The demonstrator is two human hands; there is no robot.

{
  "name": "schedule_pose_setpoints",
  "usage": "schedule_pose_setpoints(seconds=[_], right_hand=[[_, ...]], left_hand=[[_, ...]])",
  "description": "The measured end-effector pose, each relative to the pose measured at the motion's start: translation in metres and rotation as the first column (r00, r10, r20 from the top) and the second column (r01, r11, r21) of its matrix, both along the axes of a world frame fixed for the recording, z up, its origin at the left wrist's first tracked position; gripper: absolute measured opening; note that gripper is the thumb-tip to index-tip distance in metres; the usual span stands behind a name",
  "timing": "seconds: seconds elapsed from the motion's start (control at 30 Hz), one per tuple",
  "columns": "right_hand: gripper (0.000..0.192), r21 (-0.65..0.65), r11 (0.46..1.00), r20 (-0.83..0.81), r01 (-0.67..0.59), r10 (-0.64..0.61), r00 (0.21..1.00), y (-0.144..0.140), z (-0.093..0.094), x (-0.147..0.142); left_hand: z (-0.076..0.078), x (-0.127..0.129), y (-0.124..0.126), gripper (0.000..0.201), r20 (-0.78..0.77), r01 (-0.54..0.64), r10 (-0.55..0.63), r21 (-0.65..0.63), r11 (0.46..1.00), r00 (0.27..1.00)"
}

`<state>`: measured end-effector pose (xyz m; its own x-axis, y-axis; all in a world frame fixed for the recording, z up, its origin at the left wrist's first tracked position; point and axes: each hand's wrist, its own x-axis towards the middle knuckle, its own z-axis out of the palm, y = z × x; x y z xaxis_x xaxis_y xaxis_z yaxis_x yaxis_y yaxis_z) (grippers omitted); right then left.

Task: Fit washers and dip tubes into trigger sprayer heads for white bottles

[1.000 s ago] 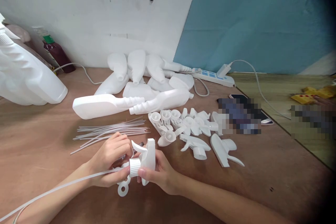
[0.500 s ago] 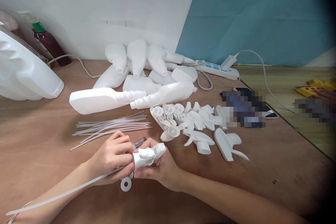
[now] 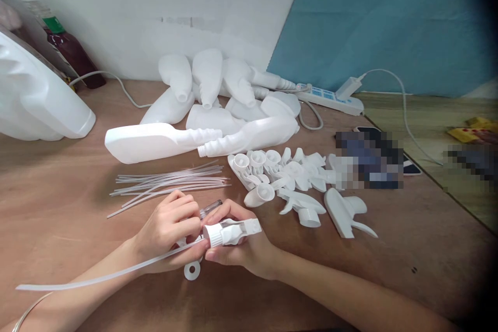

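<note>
Trigger head (image 3: 232, 232), n = 1, taken as clock centre (12 = straight ahead): lies in the right hand (image 3: 257, 254), fingers and thumb closed around its body. Ribbed collar points to 9 o'clock, nozzle end to 3. Left hand (image 3: 173, 231), at 9: pinching narrowly on one thin tube (image 3: 112, 276), whose near end is at the collar; cannot tell whether it is inserted. Free length runs out between 8 and 9.

Flat washer (image 3: 192, 270): 1 seen whole, between 7 and 8, just below the left fingers. Clear part with dark tip (image 3: 211, 209): 1, between 10 and 11, partly hidden by the hands.

Loose tubes (image 3: 171, 183): one bundle at 10, overlapping, not countable.

Spare trigger heads (image 3: 293, 170): heap between 1 and 2, exact count obscured; 4 round collars face up. Two more lie at its near edge, between 2 and 3.

White bottles (image 3: 249, 135): at least 10 lying, 11 to 1. Beyond: 1 power strip (image 3: 330, 99), between 1 and 2; 1 dark red bottle (image 3: 72, 52), between 10 and 11.
</note>
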<state>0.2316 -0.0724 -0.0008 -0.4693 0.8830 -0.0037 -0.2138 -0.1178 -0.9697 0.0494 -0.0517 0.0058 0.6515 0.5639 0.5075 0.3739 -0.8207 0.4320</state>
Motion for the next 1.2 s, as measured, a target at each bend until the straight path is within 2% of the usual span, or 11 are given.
schedule_pose_setpoints(seconds=[0.23, 0.4, 0.8, 0.97, 1.2], right_hand=[[0.034, -0.139, 0.990, -0.081, -0.017, 0.006, 0.997, 0.0019, 0.0007, 0.0000], [0.034, -0.192, 0.981, -0.117, -0.034, 0.011, 0.993, 0.0012, 0.0008, -0.0016], [0.034, -0.149, 0.989, -0.041, -0.009, 0.003, 0.999, 0.0016, 0.0010, -0.0008], [0.034, -0.151, 0.988, -0.065, 0.014, -0.024, 0.998, 0.0015, -0.0012, -0.0020], [0.037, -0.166, 0.986, -0.039, 0.029, -0.036, 0.999, 0.0015, 0.0004, -0.0027]], left_hand=[[0.0012, 0.0002, -0.0034, 0.025, -0.033, -0.146, 0.145, -0.036, 0.989, 0.989], [0.0013, -0.0002, -0.0028, 0.023, -0.124, -0.214, 0.208, -0.035, 0.976, 0.970], [0.0016, -0.0014, -0.0024, 0.024, -0.162, -0.188, 0.188, 0.015, 0.982, 0.969], [0.0024, -0.0016, -0.0026, 0.028, -0.161, -0.183, 0.186, 0.031, 0.983, 0.969], [0.0029, -0.0013, -0.0015, 0.018, -0.155, -0.127, 0.125, -0.001, 0.992, 0.980]])
